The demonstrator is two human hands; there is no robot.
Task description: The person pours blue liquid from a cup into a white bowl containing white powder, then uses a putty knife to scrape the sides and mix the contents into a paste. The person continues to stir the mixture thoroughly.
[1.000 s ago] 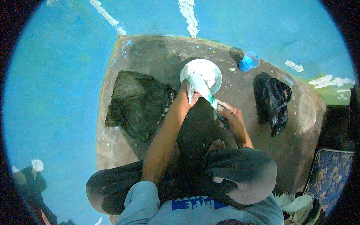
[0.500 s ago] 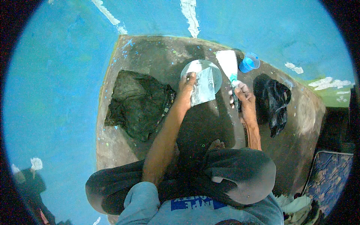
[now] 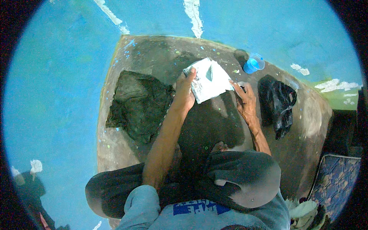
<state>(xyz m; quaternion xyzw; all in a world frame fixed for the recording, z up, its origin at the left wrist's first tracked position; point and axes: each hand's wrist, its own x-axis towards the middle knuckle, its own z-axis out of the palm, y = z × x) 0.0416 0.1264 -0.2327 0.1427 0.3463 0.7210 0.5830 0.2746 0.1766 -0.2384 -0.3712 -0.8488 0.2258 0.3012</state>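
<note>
Dark green cloth (image 3: 140, 105) lies crumpled on wet concrete slab (image 3: 310, 122). L hand (image 3: 185, 91) pinches white cloth (image 3: 209, 80) w/ closed fingers, held mid-slab; R hand (image 3: 246, 102) grips its right edge. Blue cup (image 3: 254, 63) and 1 black cloth (image 3: 279, 102) sit right.

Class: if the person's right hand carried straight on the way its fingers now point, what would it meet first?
The right hand points up and left, and its fingertips already touch the edge of the white wet cloth that the left hand holds up. The cloth comes first, though depth is uncertain.
</note>
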